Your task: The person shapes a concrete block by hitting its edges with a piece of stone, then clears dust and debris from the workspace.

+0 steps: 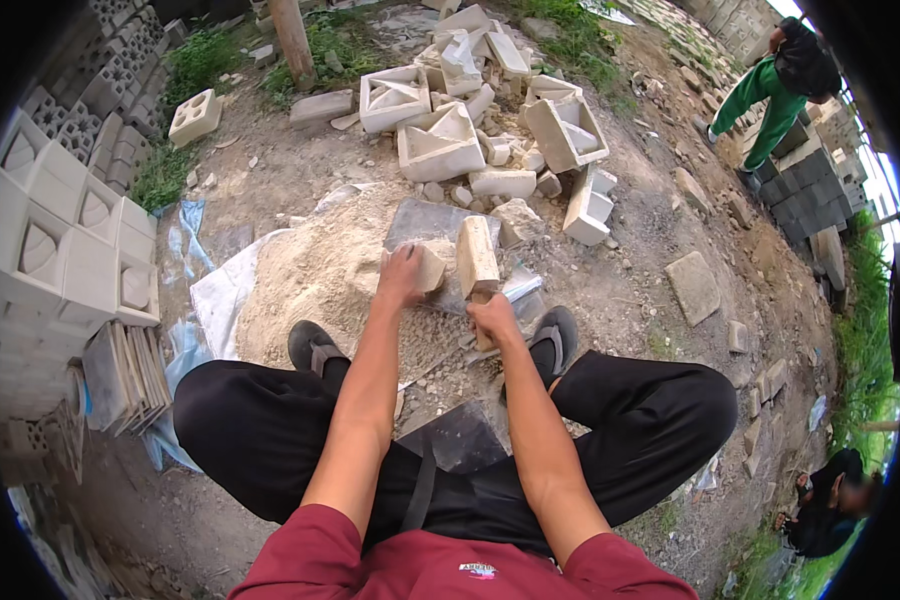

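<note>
In front of me my left hand (402,277) grips a pale block chunk (431,270) on a dark flat slab (406,222). My right hand (492,318) is wrapped round the short handle of a wooden mallet (478,254). The mallet's blocky head stands just right of the chunk, with a narrow gap between them. A heap of crumbled sandy rubble (305,270) spreads beside my left hand, partly over a white sheet (228,290).
Broken cream blocks (440,143) are piled beyond the slab. Pale moulded blocks (65,240) are stacked at the left. A wooden post (292,42) rises at the back. One person in green trousers (770,110) stands far right; another person (825,505) is low at right.
</note>
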The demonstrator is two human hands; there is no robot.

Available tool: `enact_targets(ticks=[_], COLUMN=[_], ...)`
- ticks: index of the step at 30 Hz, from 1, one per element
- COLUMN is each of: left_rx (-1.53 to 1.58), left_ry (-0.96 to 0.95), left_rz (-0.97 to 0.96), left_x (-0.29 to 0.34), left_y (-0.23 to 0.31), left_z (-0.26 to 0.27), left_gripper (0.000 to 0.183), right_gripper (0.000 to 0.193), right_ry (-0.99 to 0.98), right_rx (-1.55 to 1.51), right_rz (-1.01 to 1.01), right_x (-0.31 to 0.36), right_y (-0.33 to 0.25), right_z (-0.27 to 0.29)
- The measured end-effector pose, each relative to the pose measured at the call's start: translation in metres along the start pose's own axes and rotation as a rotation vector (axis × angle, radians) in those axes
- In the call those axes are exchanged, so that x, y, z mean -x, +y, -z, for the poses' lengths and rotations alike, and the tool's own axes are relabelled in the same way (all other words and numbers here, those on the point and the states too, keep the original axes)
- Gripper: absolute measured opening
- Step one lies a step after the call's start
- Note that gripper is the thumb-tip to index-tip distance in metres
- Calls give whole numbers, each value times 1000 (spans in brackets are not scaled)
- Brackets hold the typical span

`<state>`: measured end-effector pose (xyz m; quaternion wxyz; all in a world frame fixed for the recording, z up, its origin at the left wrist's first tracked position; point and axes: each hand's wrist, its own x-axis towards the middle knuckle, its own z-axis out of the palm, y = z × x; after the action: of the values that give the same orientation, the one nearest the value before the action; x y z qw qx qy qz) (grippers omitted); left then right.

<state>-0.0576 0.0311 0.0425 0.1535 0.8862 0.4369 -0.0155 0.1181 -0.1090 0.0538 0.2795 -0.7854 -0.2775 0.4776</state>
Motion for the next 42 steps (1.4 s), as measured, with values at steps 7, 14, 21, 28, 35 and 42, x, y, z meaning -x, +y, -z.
enact_targets(ticks=[7,14,21,28,35,42], left_rx=[128,136,122,146,137,129], left_ry=[-23,-51,-125,-94,-99,-77], left_rz=[53,139,122,148,148,131], left_x=[20,30,23,28,28,28], left_y=[18,29,35,33,28,28], left_z=[-9,-14,-6,-10,-8,-15], left_gripper=[96,94,97,97,97,96], right_gripper=[34,46,49,43,49,44], right_ry=[254,446,191,482,238,510], right_rx=[65,-48,64,-37,21,-34], right_rz=[143,432,166,450,235,409], right_x=[5,6,-13,5,0,-3], right_y=[-17,-31,-8,-38,-22,-43], right_z=[-5,-31,-13,-27,-23,-27])
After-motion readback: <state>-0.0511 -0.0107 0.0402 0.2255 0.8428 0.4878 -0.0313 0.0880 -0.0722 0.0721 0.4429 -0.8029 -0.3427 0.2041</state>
